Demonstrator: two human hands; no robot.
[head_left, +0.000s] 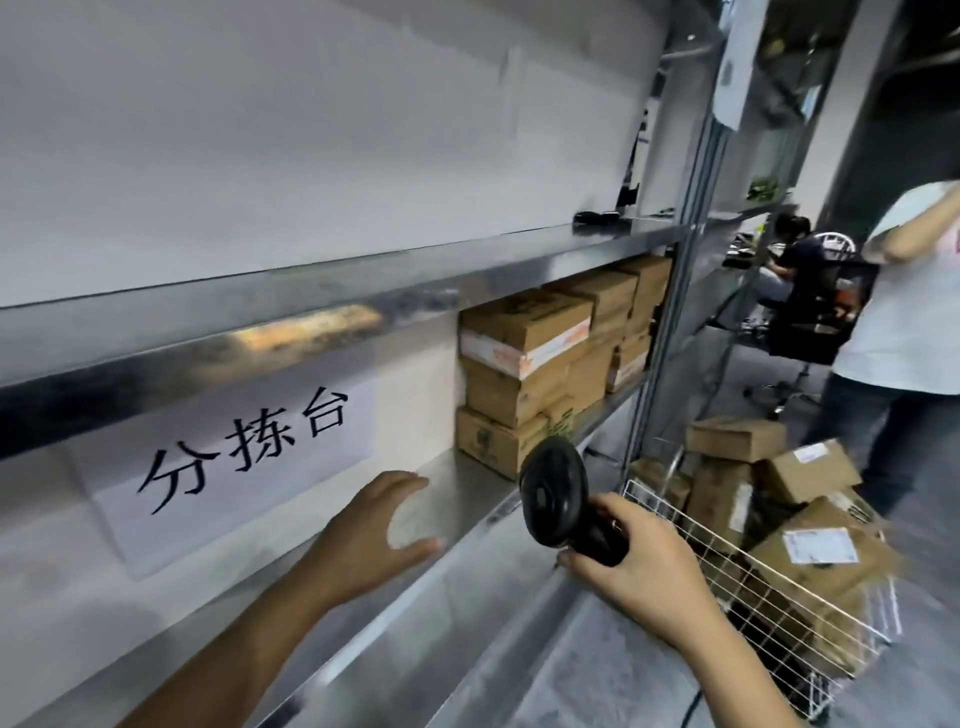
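My right hand (636, 564) grips the handle of a black barcode scanner (558, 499), whose head points up and left toward the shelf. My left hand (371, 530) reaches over the metal shelf (467, 499) with fingers spread and thumb apart, holding nothing. Stacked cardboard boxes (524, 374) fill the same shelf level further right, beyond both hands.
A white sign with black characters (234, 462) hangs on the shelf's back. A wire basket cart (810, 613) full of labelled cardboard parcels stands to the right. A person in a white shirt (904, 312) stands behind it; another sits at a desk farther back.
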